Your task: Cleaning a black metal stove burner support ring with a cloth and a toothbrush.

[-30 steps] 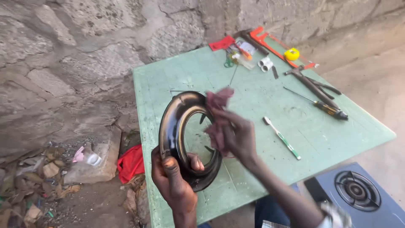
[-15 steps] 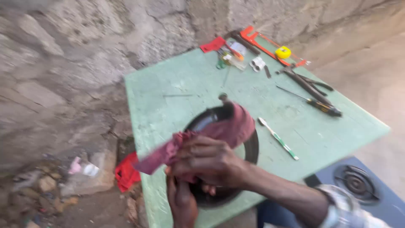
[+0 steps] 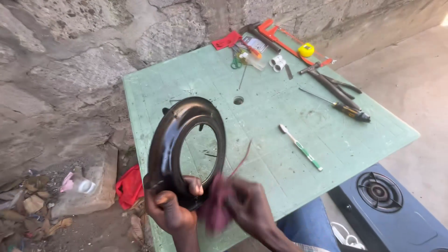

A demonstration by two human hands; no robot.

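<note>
A rough stone wall (image 3: 84,60) rises behind everything, and against it stands a pale green table (image 3: 280,140) with a small round hole near its middle. Off the table's near right corner sits a dark blue gas stove (image 3: 392,210), one burner showing. On the ground to the left lies a red cloth (image 3: 128,186) among rubble and scraps.

Above the table's near left edge the person holds up a black metal ring (image 3: 186,149), tilted nearly on edge so that the green surface shows through its wide opening. The left hand (image 3: 170,210) is clamped on the ring's lower rim, fingers wrapped over the edge. The right hand (image 3: 249,207) is just beside it, closed around a dark pink rag (image 3: 217,210) pressed at the ring's bottom; both rag and hand are blurred.

Along the table's far edge lie an orange hacksaw (image 3: 280,35), a hammer (image 3: 259,32), a folded red rag (image 3: 227,41) and a yellow tape measure (image 3: 306,49). Nearer the right side rest dark pliers (image 3: 333,86) and a screwdriver (image 3: 343,107) with a striped handle. Well apart from these, towards the middle, lies a green and white toothbrush (image 3: 301,147), and green-handled scissors (image 3: 236,60) sit near the far tools.
</note>
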